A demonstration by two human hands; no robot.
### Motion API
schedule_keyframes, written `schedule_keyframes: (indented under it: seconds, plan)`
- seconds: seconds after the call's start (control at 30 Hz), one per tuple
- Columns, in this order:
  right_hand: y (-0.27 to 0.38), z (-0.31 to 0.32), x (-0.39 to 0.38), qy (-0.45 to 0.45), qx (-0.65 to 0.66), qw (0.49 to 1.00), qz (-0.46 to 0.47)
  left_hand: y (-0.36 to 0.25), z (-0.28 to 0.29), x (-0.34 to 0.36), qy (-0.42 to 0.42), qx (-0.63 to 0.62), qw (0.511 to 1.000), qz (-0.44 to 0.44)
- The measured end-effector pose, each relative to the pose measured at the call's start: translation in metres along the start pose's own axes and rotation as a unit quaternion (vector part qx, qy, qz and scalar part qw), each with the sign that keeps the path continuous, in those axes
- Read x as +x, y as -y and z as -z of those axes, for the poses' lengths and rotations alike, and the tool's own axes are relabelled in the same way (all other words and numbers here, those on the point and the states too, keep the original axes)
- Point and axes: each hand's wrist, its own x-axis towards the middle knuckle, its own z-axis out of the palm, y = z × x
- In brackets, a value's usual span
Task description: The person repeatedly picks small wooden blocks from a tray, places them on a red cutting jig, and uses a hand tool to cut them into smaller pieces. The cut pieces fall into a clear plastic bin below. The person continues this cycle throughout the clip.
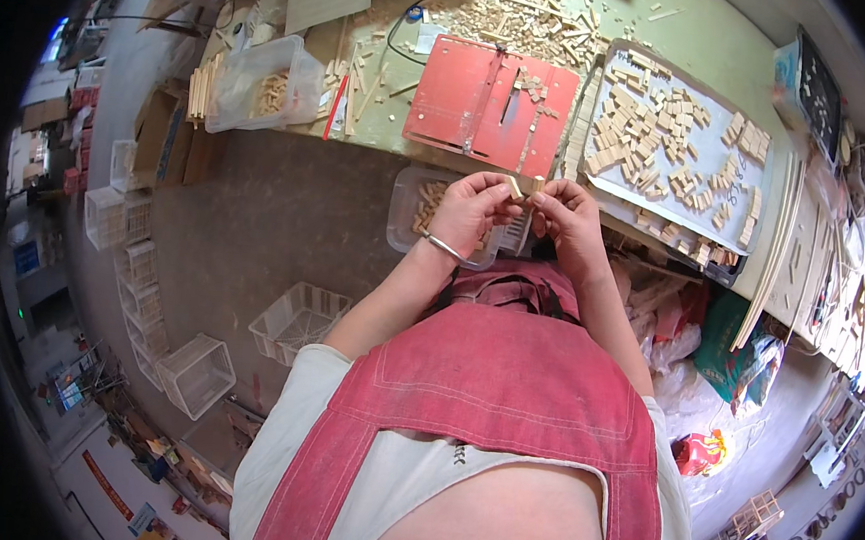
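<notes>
My left hand (pixel 475 211), with a metal bangle at the wrist, pinches a small pale wooden block (pixel 515 188) between thumb and fingers. Close beside it, my right hand (pixel 569 217) pinches another small wooden piece (pixel 538 184), mostly hidden by the fingertips. Both hands are held at the near edge of a red metal plate (pixel 444 105), which has a long slot and a few small blocks lying on its right part. Under my hands stands a clear plastic bin (pixel 400 208) with wooden pieces in it, partly covered by my left hand and forearm.
At right, a shallow tray (pixel 604 187) bears many small wooden blocks, some in rows. Wood offcuts (pixel 540 22) heap behind the red plate. A clear tub (pixel 235 81) stands on the bench's left end. White plastic crates (pixel 194 379) sit on the floor. Long wooden strips (pixel 769 258) lie far right.
</notes>
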Motion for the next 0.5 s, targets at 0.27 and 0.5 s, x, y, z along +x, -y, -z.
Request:
schedule_keyframes:
  seconds: [0.27, 0.5]
  plan:
    - [0.003, 0.027, -0.002, -0.012, 0.033, 0.999, -0.024, 0.012, 0.001, 0.004, 0.023, -0.083, 0.995, 0.042]
    - [0.011, 0.053, -0.002, -0.004, 0.020, 1.000, -0.016, 0.019, 0.004, 0.022, -0.127, -0.035, 0.990, -0.051]
